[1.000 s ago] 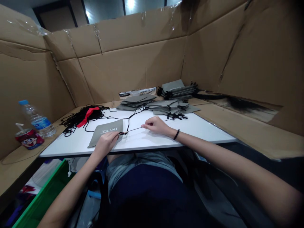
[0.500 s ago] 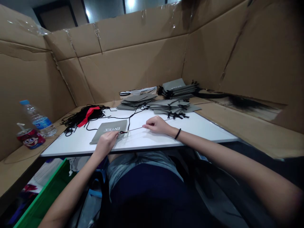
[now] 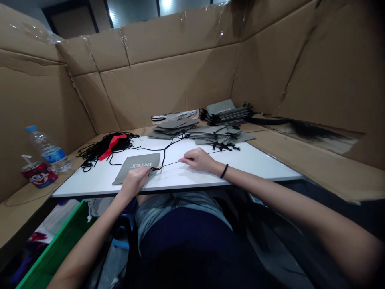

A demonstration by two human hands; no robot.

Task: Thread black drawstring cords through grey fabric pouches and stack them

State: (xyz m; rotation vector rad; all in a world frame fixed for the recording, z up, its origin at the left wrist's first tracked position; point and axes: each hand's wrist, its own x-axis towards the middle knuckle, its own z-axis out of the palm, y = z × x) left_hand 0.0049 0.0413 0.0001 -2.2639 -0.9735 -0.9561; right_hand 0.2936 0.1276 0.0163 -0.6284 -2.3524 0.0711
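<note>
My left hand (image 3: 135, 179) is closed in a pinch at the near right corner of a grey pouch (image 3: 132, 163) printed INTEX, which lies on the white table. A black cord (image 3: 164, 154) bunches beside those fingertips and runs back across the tabletop. To the right, my right hand (image 3: 198, 159) pinches a thin dark rod (image 3: 172, 163), perhaps a threading needle. The rod stretches taut-straight between the two hands, its near end meeting the cord by the pouch; a thin length also shows beyond my right hand. My fingers hide the exact grip points.
Black cords (image 3: 99, 150) with a red strip (image 3: 112, 146) lie at the left. Grey pouches (image 3: 173, 127) are piled at the back, corded ones (image 3: 221, 134) to their right. A bottle (image 3: 54, 154) and a can (image 3: 39, 175) stand left. Cardboard walls (image 3: 168, 76) surround the table.
My right hand has shifted very slightly left. The pouch and my left hand stay almost where they were, both pinches still closed.
</note>
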